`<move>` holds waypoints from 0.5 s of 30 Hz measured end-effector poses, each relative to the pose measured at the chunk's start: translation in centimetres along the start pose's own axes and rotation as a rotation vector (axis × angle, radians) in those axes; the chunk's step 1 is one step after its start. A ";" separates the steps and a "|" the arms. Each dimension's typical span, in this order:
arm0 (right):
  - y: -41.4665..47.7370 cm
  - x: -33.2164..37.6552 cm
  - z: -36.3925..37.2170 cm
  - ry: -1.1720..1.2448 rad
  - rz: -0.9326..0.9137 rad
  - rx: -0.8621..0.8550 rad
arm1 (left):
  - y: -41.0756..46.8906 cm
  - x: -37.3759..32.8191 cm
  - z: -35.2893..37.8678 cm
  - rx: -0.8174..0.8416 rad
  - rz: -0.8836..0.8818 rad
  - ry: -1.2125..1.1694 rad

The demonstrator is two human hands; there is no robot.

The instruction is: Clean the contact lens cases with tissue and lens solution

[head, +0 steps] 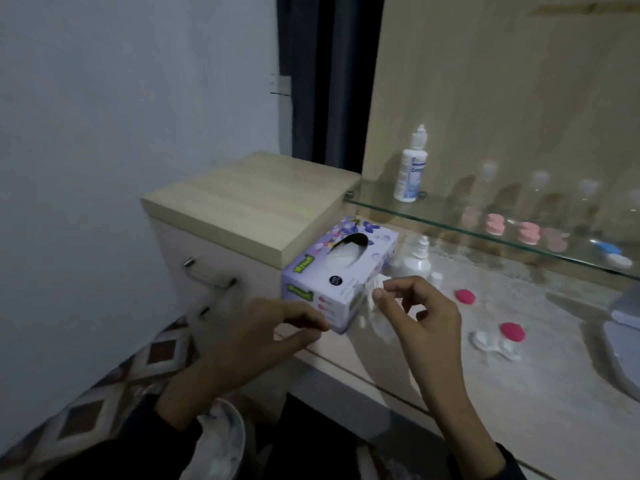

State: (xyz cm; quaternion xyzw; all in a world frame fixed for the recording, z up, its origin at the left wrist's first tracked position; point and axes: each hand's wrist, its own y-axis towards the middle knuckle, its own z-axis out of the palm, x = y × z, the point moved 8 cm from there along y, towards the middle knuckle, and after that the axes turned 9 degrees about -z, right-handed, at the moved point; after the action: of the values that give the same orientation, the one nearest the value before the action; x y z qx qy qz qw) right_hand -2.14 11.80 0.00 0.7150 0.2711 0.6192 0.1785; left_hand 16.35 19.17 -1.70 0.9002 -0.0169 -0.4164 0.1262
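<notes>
A purple tissue box (341, 271) sits at the left end of the vanity counter. My right hand (420, 311) pinches a white tissue (377, 313) just to the right of the box. My left hand (263, 332) hovers at the box's near corner, fingers curled and apart, holding nothing. A white lens solution bottle (417, 261) stands behind my right hand. A clear lens case base (491, 342) lies on the counter with two pink caps (513, 331) (464, 296) loose near it.
A glass shelf (450, 220) above the counter carries a second solution bottle (410, 168), several pink lens cases (528, 232) and a blue-and-white case (611, 252). A wooden drawer unit (249, 202) stands to the left. A grey object (623, 337) is at the right edge.
</notes>
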 end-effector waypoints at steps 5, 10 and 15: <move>-1.1 3.0 8.6 0.190 -0.026 0.195 | -4.3 5.6 -8.0 -0.168 -0.134 0.066; -3.8 3.7 18.3 0.221 -0.030 0.394 | -9.0 12.1 -12.4 -0.274 -0.272 0.096; -8.5 -0.4 27.3 0.027 0.025 0.602 | -12.4 18.2 -12.5 -0.281 -0.402 0.113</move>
State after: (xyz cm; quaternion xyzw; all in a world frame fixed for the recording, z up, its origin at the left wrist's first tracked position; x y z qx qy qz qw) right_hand 23.21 20.52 -9.96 0.7308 0.4362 0.5224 -0.0529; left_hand 36.71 31.39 -10.46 0.8809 0.2279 -0.3804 0.1656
